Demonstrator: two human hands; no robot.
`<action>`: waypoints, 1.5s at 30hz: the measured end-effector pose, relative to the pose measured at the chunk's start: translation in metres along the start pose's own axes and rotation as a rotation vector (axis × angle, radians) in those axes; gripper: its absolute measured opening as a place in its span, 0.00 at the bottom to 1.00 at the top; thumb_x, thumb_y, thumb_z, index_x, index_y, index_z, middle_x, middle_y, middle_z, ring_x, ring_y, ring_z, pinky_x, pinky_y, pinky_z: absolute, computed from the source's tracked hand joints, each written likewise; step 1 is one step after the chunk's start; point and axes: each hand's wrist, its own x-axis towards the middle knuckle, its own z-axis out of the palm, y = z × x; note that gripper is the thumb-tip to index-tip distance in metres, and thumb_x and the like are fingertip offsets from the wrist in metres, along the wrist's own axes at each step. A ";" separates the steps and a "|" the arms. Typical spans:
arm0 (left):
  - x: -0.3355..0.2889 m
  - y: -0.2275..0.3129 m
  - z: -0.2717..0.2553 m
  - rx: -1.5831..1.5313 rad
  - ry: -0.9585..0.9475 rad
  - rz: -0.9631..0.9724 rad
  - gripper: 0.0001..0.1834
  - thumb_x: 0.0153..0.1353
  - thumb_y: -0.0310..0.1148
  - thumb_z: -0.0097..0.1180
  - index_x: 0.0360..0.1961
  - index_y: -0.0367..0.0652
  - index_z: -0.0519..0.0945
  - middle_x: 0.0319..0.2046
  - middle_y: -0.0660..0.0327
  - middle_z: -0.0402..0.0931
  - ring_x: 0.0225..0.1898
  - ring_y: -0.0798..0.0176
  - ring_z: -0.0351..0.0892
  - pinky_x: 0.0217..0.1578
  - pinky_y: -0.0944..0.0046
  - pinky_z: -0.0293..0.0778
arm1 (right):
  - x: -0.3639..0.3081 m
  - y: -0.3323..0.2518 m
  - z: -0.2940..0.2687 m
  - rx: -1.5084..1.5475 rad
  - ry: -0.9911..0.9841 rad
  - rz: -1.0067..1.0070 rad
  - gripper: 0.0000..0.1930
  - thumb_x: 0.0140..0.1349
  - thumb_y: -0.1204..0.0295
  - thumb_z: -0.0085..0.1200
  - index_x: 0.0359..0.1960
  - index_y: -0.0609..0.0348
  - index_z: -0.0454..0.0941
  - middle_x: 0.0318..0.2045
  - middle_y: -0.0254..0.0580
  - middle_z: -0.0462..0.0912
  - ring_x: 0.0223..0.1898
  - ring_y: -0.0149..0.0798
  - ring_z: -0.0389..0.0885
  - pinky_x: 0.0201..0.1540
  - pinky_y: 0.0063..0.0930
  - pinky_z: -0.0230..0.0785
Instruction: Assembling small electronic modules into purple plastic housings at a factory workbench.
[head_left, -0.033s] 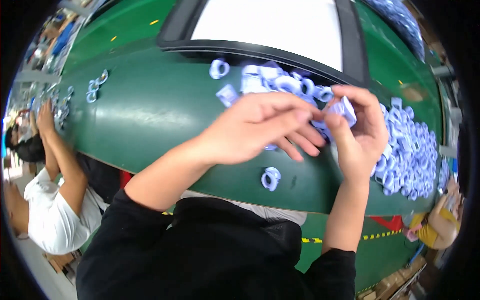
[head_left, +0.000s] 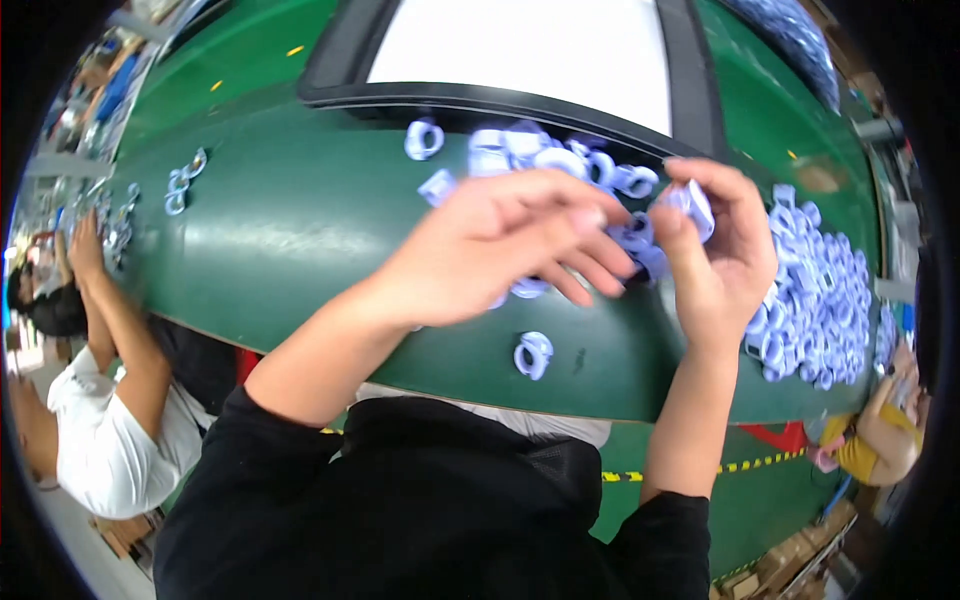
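Between the thumb and fingers of my right hand (head_left: 722, 255) is a small pale-lilac plastic ring-shaped part (head_left: 692, 210), raised over the green table. My left hand (head_left: 510, 240) is beside it on the left, fingers spread and slightly blurred, with nothing visible in them. Behind and partly under the left hand lies a loose group of similar lilac parts (head_left: 560, 160). One single ring (head_left: 534, 355) rests nearer to me, and another ring (head_left: 424, 140) stands apart at the group's left.
A large heap of lilac parts (head_left: 815, 300) covers the table's right side. At the back is a black-framed tray (head_left: 460, 98) with a white surface. A few parts (head_left: 180, 190) lie far left. Co-workers sit left (head_left: 120, 430) and right (head_left: 870, 445).
My left hand has drawn slightly left, widening the gap to my right hand. The right hand keeps its hold on the lilac part. The whole view has shifted a little.
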 end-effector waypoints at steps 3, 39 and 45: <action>0.002 0.012 -0.015 0.169 0.087 0.173 0.15 0.74 0.35 0.52 0.51 0.32 0.79 0.40 0.49 0.86 0.39 0.59 0.88 0.36 0.65 0.82 | 0.010 0.009 -0.026 -0.113 0.311 -0.068 0.12 0.61 0.75 0.69 0.44 0.64 0.83 0.37 0.34 0.84 0.36 0.25 0.79 0.41 0.18 0.71; -0.069 0.020 -0.046 1.152 0.320 -0.077 0.16 0.54 0.25 0.72 0.45 0.37 0.83 0.33 0.66 0.78 0.33 0.72 0.73 0.34 0.70 0.71 | -0.012 -0.014 0.030 -0.442 -0.405 -0.290 0.16 0.46 0.77 0.72 0.38 0.62 0.82 0.35 0.42 0.82 0.38 0.43 0.78 0.40 0.33 0.71; -0.054 0.040 -0.052 1.202 0.164 0.082 0.15 0.54 0.24 0.70 0.44 0.37 0.86 0.34 0.66 0.78 0.33 0.72 0.72 0.34 0.69 0.68 | -0.016 -0.004 0.030 -0.401 -0.385 -0.226 0.14 0.52 0.80 0.68 0.42 0.61 0.83 0.36 0.39 0.81 0.38 0.36 0.78 0.43 0.27 0.70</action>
